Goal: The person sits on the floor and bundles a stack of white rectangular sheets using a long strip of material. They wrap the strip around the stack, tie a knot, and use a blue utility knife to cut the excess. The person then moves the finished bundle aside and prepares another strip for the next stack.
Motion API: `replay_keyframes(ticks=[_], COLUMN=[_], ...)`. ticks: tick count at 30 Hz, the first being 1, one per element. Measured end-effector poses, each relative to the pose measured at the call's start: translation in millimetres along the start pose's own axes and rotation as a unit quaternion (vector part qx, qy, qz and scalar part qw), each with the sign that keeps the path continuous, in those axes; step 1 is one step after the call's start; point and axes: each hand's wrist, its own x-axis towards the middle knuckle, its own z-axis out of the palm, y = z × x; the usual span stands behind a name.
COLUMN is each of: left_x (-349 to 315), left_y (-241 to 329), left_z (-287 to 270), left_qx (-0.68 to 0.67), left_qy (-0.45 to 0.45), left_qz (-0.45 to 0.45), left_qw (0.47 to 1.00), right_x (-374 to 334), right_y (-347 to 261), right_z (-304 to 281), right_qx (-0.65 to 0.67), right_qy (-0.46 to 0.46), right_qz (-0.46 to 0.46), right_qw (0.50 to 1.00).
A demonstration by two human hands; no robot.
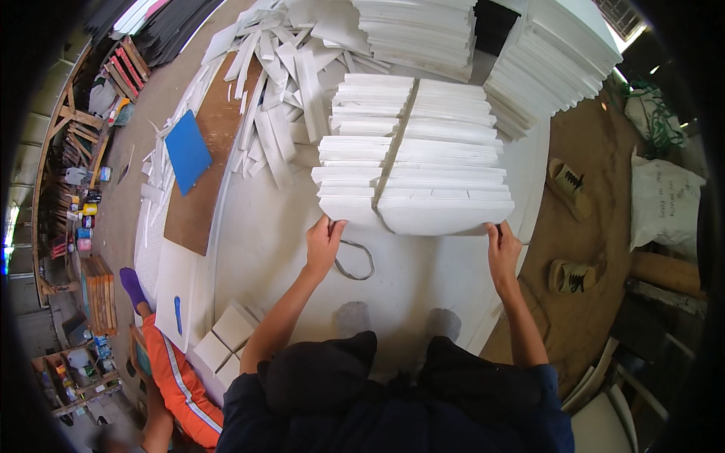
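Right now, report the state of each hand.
Left hand: closed, holding the strapped stack by its near left corner.
Right hand: closed, holding its near right corner.

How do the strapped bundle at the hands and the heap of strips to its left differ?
The bundle is bound with a strap; the strips lie loose. The bundle's pieces line up; the strips point in mixed directions. The left hand and right hand hold the bundle, not the strips. Both piles are white.

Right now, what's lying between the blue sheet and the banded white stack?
In the head view, part of the brown board and some loose white strips lie between the blue sheet and the banded white stack.
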Motion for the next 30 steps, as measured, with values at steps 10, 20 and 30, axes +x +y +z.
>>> replay_keyframes(ticks=[10,20,30], left_x=[37.1,91.6,100.2], left_y=[104.1,160.8,177.8], left_z=[-59.2,-82.8,-54.8], left_qx=[-0.055,0.131,0.255], left_qy=[0.047,-0.056,-0.143], left_qz=[-0.069,0.000,0.020], left_qw=[0.995,0.990,0.956], right_x=[35.6,60.7,71.3], right_y=[-106.6,-129.3,-99.1], right_z=[-73.5,-116.9,-107.4], right_qx=[0.034,-0.070,-0.180], right_qy=[0.042,0.006,-0.043], right_qz=[-0.005,-0.016,0.004], right_qw=[0.999,0.997,0.983])
